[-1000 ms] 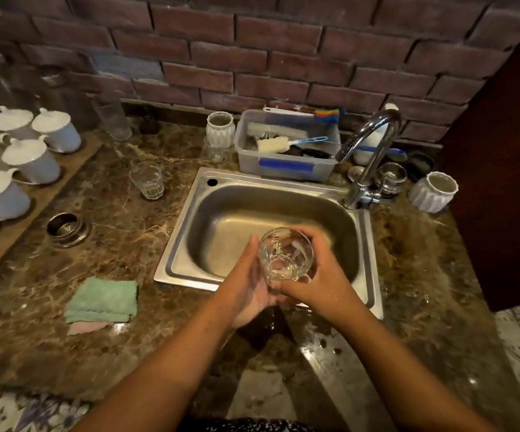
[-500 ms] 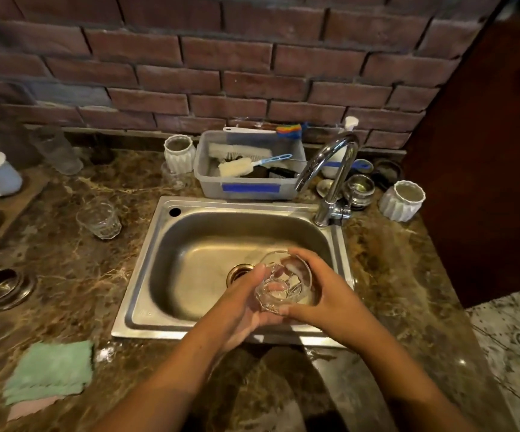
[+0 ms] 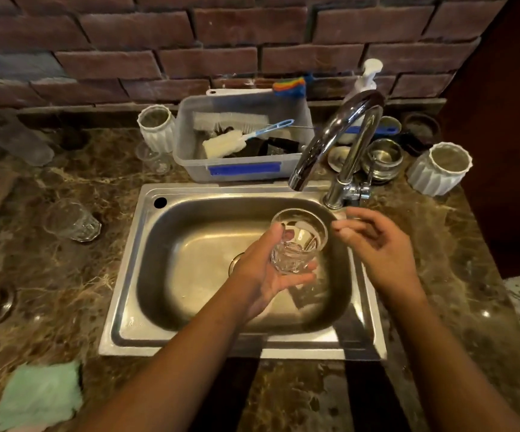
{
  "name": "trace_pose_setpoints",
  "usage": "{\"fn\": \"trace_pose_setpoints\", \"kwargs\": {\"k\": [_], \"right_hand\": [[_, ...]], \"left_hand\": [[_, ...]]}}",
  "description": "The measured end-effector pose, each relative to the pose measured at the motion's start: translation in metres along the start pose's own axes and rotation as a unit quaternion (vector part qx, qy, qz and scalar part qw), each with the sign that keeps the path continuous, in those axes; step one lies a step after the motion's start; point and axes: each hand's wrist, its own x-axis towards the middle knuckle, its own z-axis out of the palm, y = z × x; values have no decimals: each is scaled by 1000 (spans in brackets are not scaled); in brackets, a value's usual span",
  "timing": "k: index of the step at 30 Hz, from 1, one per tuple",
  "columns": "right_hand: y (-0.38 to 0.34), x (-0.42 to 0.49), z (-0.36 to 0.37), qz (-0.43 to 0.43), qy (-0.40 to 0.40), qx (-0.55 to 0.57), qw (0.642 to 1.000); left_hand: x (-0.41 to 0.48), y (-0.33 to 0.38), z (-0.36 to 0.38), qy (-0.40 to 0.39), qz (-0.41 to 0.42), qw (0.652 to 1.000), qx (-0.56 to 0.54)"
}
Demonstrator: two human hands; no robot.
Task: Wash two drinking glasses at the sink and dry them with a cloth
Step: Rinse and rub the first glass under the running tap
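The left hand [image 3: 261, 274] grips the glass [image 3: 297, 244] over the sink [image 3: 127, 322]; the empty, loosely open right hand [image 3: 377, 247] must next, I think, open the tap [image 3: 342, 145].

The far brick wall [image 3: 221, 26] is reddish-brown with darker mortar lines. The countertop [image 3: 65, 275] is dark brown marble veined in tan and cream. The sink [image 3: 190, 341] and faucet [image 3: 346, 126] are shiny silver. The far tub [image 3: 190, 151] is translucent grey, with a blue tape strip [image 3: 244, 168] across its front. In it lies a bottle brush [image 3: 224, 145], white with a light blue handle. At its far right corner is a striped item [image 3: 288, 86] in rainbow colours. The left ribbed cup [image 3: 155, 132], right ribbed cup [image 3: 439, 169] and pump bottle [image 3: 367, 77] are white. The near-left cloth [image 3: 40, 397] is pale mint green. The drinking glass [image 3: 296, 244] over the sink and the second glass [image 3: 71, 222] on the left are clear.
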Motion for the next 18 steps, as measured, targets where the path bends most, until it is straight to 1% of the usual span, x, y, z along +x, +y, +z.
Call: {"fn": "trace_pose_setpoints", "kwargs": {"k": [3,6,8,11,16,18], "right_hand": [[23,45,-16,15,102,2,995],[45,87,-26,37,157,-15,987],[55,110,-24,46,172,-16,984],[67,139,-16,43,185,-16,982],[76,169,-6,71,198,61,976],[75,174,-3,73,199,59,976]], "left_hand": [[15,2,-1,-9,1,1000,2],[29,0,-5,-24,4,1000,-6],[36,-2,-7,-36,11,999,-13],[45,-4,-11,-30,11,999,-39],[51,-4,-13,-21,12,999,-34],[51,-3,-12,-25,14,999,-30]]}}
